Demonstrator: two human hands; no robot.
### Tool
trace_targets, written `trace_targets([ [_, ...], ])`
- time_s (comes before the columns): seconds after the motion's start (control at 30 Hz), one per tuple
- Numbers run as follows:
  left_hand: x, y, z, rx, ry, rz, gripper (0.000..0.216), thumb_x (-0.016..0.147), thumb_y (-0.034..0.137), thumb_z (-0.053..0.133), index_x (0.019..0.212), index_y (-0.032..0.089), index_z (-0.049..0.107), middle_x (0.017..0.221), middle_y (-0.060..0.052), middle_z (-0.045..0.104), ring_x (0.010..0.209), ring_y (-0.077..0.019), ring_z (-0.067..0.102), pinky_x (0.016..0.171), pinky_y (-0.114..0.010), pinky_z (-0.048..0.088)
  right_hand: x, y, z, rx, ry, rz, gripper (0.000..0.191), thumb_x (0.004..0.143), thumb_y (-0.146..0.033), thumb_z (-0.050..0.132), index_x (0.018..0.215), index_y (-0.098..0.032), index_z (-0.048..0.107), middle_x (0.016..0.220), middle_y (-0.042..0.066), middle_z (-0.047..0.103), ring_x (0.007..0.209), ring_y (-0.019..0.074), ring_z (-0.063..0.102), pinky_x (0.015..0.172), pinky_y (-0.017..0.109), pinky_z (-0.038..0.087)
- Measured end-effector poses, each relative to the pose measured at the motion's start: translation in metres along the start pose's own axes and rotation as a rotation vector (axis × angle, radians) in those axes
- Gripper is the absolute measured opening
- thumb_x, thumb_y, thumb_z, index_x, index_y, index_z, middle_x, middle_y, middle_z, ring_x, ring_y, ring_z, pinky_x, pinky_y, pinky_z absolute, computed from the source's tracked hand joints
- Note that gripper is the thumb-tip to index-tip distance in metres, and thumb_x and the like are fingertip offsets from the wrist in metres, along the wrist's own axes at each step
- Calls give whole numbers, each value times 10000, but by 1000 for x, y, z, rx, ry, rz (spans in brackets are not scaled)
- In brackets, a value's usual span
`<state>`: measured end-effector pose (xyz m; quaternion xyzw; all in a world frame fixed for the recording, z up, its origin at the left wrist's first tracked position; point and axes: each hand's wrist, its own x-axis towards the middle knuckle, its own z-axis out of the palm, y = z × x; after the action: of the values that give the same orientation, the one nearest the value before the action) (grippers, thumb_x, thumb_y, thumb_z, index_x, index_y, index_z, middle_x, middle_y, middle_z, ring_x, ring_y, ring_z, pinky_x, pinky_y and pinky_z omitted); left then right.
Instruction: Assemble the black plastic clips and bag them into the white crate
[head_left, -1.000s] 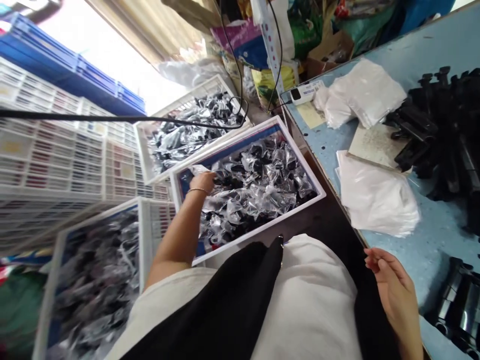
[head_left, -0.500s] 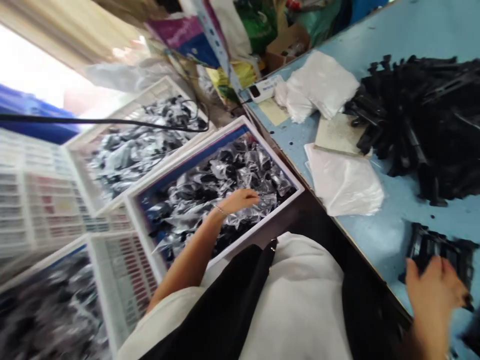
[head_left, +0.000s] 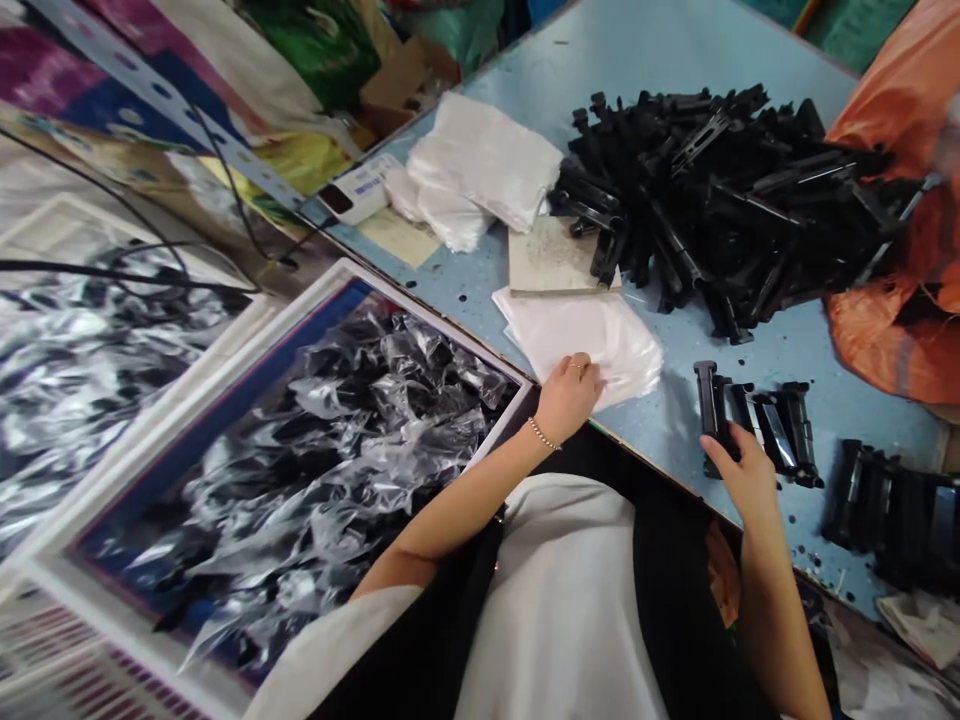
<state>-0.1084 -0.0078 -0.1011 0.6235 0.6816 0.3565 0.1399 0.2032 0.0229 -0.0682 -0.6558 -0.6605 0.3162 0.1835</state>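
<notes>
My left hand [head_left: 571, 395] is at the near edge of a stack of clear plastic bags [head_left: 607, 340] on the blue table, its fingers bent and closed on the bag edge. My right hand [head_left: 746, 470] has its thumb and fingers around the lower end of a long black plastic part [head_left: 707, 395]. That part is at the left end of a short row of similar black parts [head_left: 780, 430]. Another row of black parts [head_left: 892, 510] lies farther right. A large heap of black parts [head_left: 712, 200] covers the table behind.
Left of me stands a white-rimmed crate [head_left: 420, 290] full of bagged black parts [head_left: 337, 430]. Another crate of bagged parts [head_left: 97, 370] is beyond it. A flat board [head_left: 555, 258] and more plastic bags [head_left: 487, 160] lie on the table [head_left: 637, 40]. An orange sack [head_left: 900, 90] is at right.
My left hand has moved from over the crate to the bag stack. My right hand has come to the left end of the row and closed on a part. The view has turned right.
</notes>
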Motion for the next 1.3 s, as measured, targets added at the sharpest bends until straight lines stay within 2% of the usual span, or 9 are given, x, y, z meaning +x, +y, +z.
trace_targets([
  [0.2, 26, -22, -12, -560, -15, -411, 213, 776, 301, 773, 694, 173, 624, 725, -9, 616, 681, -142, 565, 665, -275, 469, -9, -76, 32, 1001, -308, 230, 425, 770, -581, 747, 1034, -247, 742, 1096, 69, 762, 1014, 270, 698, 859, 408, 569],
  [0.4, 33, -14, -29, -770, -123, -515, 213, 639, 317, 796, 680, 162, 656, 735, -5, 654, 687, -130, 564, 651, -258, 424, 20, -132, 84, 1232, -613, 262, 343, 757, -505, 797, 948, -228, 732, 929, 19, 763, 842, 202, 706, 736, 336, 588],
  [0.5, 32, -12, -31, -858, -75, -568, 339, 554, 302, 845, 635, 175, 542, 611, 46, 545, 578, -88, 468, 575, -230, 362, 43, -133, 103, 1251, -544, 279, 291, 704, -426, 856, 815, -213, 692, 692, -31, 687, 635, 146, 638, 560, 269, 529],
  [0.63, 29, -20, -42, -1009, 62, -546, 403, 611, 385, 821, 640, 192, 469, 621, 44, 539, 587, -86, 482, 599, -230, 393, 58, -113, 94, 1324, -348, 413, 279, 703, -389, 860, 835, -221, 680, 782, -16, 740, 667, 150, 656, 515, 255, 522],
  [0.83, 27, -18, -43, -684, 120, -432, 186, 688, 263, 747, 727, 180, 585, 719, 10, 634, 655, -122, 543, 639, -251, 433, 31, -108, 62, 1209, -178, 190, 245, 761, -430, 811, 799, -224, 682, 705, -24, 675, 651, 147, 624, 587, 277, 531],
  [0.93, 28, -7, -31, -604, 65, -388, 171, 733, 222, 731, 746, 187, 564, 703, 23, 609, 648, -123, 539, 643, -252, 441, 18, -128, 68, 1142, -365, 99, 264, 738, -436, 830, 868, -235, 719, 744, -27, 678, 684, 148, 627, 632, 289, 525],
  [1.03, 24, -3, -26, -458, 110, -284, 205, 775, 192, 722, 797, 203, 519, 718, 33, 590, 642, -119, 532, 640, -246, 454, 26, -144, 85, 1095, -492, 100, 376, 625, -369, 902, 934, -232, 736, 790, -32, 690, 709, 138, 626, 634, 270, 509],
  [1.2, 14, -18, -38, -102, 193, 74, 171, 944, 120, 475, 853, 194, 599, 1146, -97, 694, 1040, -191, 656, 914, -331, 541, 50, -126, 91, 1176, -303, 237, 347, 616, -445, 882, 718, -215, 643, 658, -53, 630, 580, 112, 557, 527, 245, 479],
  [1.3, 13, -24, -36, 48, 125, 115, 326, 954, 68, 401, 1044, 188, 690, 1247, -117, 691, 1137, -216, 662, 1008, -376, 547, 34, -109, 72, 1212, -232, 268, 303, 637, -410, 877, 729, -224, 656, 766, -32, 700, 665, 129, 607, 591, 251, 525],
])
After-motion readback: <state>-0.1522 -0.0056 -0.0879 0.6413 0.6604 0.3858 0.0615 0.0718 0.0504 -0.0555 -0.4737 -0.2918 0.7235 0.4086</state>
